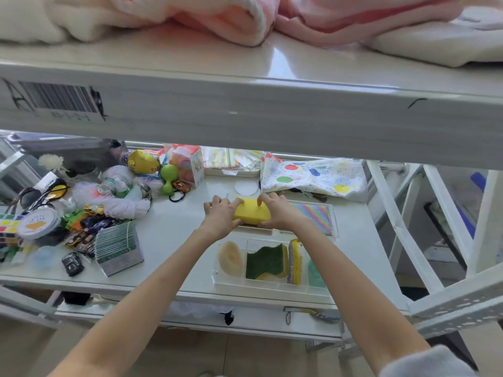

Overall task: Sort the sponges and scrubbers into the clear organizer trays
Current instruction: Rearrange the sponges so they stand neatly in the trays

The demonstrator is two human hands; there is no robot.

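- Overhead, the upper shelf (245, 110) cuts across your view, with pink and white towels (217, 17) folded on it; everything you handle sits on the lower shelf (168, 227) beneath.
- To your left a heap of clutter (81, 208) crowds the lower shelf: toy cars, a ball of yarn, a round tin, a stack of cards. None of it looks like sponge stock, so leave it.
- Nearest you stands the clear organizer tray (217, 278), already part-filled: a pale oval pad (230, 258) in its left compartment, a green-topped scrubber (265, 263) in the middle, a yellow sponge on edge (296, 262) beside it, and something pale green (315, 272) at the right end, too hidden by your forearm to name.
- Behind it lies a second clear tray (333, 213) holding a striped cloth (317, 217).
- Your left hand (220, 217) and right hand (277, 213) both grasp the yellow sponge (251, 213), fingers (262, 200) curled over the top and thumbs at the ends, holding it at the left end of that far tray; whether it touches the tray I cannot tell.
- Judging by its look, the sponge is light, soft and springy. It will squash and not slip, so grip it by the short ends and squeeze only enough to slide it between the walls.
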